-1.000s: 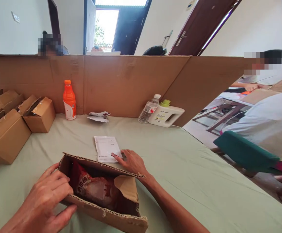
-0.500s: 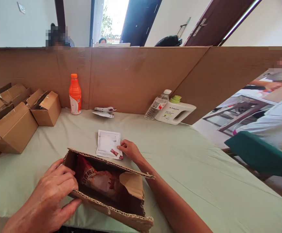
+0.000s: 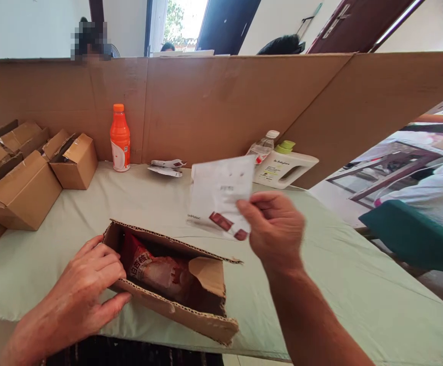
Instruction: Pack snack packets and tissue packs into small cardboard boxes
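An open cardboard box (image 3: 183, 312) sits near the table's front edge, its top flaps standing up. My left hand (image 3: 86, 287) grips the box's left end, fingers over the rim and thumb along the near side. Inside lies a red and clear snack bag (image 3: 160, 274) with printed characters. Above and behind the box, my right hand (image 3: 276, 229) pinches the lower right edge of a flat white packet (image 3: 221, 190), which has dark red pictures along its bottom. The packet is off the table and slightly blurred.
Several cardboard boxes (image 3: 26, 190) stand at the left. Along the cardboard partition (image 3: 206, 107) are an orange bottle (image 3: 120, 140), more white packets (image 3: 166, 170), a clear water bottle (image 3: 265, 145) and a white jug with a green cap (image 3: 284, 170). A person's sleeve (image 3: 427, 183) shows at the right.
My right hand has lifted the white packet off the table, up and to the right. My left hand stays on the box. The camera view has shifted a little.
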Demonstrator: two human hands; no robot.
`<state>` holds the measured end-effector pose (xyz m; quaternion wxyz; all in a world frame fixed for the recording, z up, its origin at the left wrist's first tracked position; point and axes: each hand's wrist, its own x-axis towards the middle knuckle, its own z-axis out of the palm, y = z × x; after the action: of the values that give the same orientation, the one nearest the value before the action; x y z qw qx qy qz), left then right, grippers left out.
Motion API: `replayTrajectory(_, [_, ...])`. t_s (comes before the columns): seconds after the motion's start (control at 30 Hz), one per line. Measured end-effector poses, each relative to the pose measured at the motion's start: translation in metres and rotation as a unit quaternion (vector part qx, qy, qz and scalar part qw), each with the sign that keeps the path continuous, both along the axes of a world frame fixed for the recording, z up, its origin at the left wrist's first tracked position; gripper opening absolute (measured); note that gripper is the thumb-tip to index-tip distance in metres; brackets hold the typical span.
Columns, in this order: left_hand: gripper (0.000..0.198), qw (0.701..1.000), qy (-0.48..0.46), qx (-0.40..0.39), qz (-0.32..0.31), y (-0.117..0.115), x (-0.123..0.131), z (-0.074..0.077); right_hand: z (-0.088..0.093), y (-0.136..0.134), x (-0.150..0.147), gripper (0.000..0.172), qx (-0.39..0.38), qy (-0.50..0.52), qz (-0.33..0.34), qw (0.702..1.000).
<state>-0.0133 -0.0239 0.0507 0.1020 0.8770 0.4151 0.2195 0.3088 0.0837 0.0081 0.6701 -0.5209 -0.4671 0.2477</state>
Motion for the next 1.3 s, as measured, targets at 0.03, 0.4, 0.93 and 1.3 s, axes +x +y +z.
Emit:
replayTrajectory(0.03, [0.009,1.0,0.012,0.002,0.0,0.002,0.0,0.002,0.016,-0.008,0.0,0.035,0.01,0.043,-0.005,0.999])
replayTrajectory(0.4, [0.006,0.984,0.115,0.106,-0.08,0.016,0.021,0.024,0.059,-0.072,0.0,0.018,0.102,0.051,-0.073,0.991])
replayTrajectory(0.93, [0.011,0.98,-0.02,0.197,-0.019,-0.011,0.005,-0.011,0.064,-0.062,-0.048,0.017,-0.045,-0.293,0.427,0.855])
replayTrajectory(1.3, [0.014,0.978,-0.042,0.204,0.018,-0.013,0.007,-0.03,0.058,-0.053,-0.057,0.02,-0.129,-0.434,0.464,0.761])
